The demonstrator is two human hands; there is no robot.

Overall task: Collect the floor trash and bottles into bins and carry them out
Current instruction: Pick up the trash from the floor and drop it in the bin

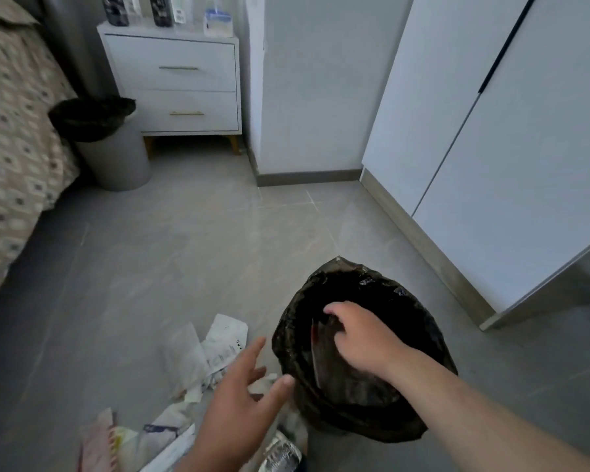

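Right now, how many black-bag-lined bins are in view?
2. One grey round bin with a black liner stands far left, between the patterned bed and white nightstand. The other black-lined bin, near right, has the right hand in its mouth. Others may be off-frame.

We take the near bin [419, 311] as our mark: our right hand [361, 338] is in its mouth, over a piece of packaging [321, 359] lying inside. Our left hand [239, 396] hovers just to its left above paper scraps [198, 356] strewn on the floor [184, 253], and a bottle [281, 451] lies just beside its near-left foot. Well behind it to the left, a second bin [113, 158] stands between the bed [14, 148] and the nightstand [184, 83], and the wardrobe [508, 131] runs along its right.
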